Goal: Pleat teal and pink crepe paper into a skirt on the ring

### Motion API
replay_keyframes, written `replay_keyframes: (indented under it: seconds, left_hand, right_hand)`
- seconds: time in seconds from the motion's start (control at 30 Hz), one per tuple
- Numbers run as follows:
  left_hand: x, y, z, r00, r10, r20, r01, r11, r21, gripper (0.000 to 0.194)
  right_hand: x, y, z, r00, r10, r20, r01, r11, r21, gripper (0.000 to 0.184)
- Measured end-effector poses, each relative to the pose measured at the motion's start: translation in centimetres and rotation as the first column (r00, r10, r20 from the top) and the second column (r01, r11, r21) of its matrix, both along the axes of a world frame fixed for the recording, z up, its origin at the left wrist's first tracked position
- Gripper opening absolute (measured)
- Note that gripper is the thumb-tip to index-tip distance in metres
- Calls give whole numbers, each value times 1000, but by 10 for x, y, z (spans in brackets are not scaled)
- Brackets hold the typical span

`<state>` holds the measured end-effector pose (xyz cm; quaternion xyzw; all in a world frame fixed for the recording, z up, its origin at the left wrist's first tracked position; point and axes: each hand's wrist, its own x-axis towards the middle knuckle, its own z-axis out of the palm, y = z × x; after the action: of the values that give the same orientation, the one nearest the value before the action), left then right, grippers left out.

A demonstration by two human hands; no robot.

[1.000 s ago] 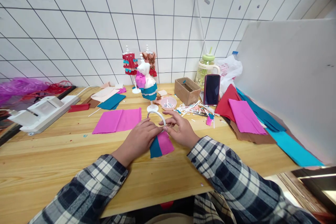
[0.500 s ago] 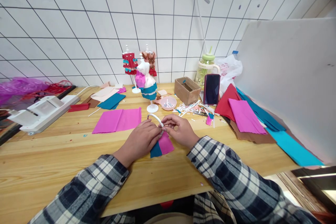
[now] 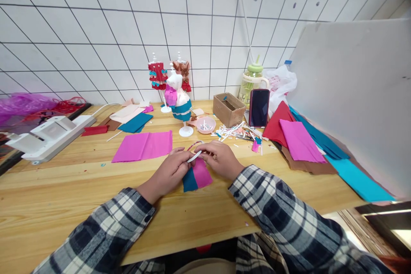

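Note:
A thin ring, which looks like a narrow roll of white tape (image 3: 194, 156), is tilted between my hands, with reddish marks on its far inner side. My left hand (image 3: 168, 171) is closed on its left side. From the right, my right hand (image 3: 220, 158) pinches it between thumb and fingers. Under my fingers lies a small piece of crepe paper (image 3: 203, 174), part magenta and part teal; its upper end is hidden by the hands. Just beyond them, a small white dress form (image 3: 182, 102) stands in a white, teal and pink paper dress.
A folded magenta sheet (image 3: 143, 147) lies to the left, near a white power strip (image 3: 54, 139). Behind are a pink bowl (image 3: 206, 125), a cardboard box (image 3: 228, 111), white paper scraps (image 3: 233, 132) and an upright phone (image 3: 259, 108). Coloured crepe sheets (image 3: 302, 141) lie right.
The tape roll has tipped and turned between my fingers; its near white edge now shows and its far arc sits lower. My left fingers have shifted slightly. The crepe piece stays in place.

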<state>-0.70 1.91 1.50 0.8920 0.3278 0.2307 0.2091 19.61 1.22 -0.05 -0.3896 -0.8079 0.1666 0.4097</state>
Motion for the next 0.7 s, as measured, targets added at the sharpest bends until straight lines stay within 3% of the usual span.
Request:
replay_keyframes:
  seconds: [0.27,0.53,0.7]
  left_hand:
    - [-2,1,2,998,-14,59,18,998,-61,30]
    - [-3,3,-1,996,-48,76,53,997,-59,29]
    - [-4,2,0,989,-65,131,80,990,-113,26]
  right_hand:
    - [2,1,0,990,-49,-135,33,992,-120,16]
    - [1,2,-3,967,-28,-255,-29,976,-217,16]
    - [2,7,-7,886,-84,-457,-99,927,-362,22]
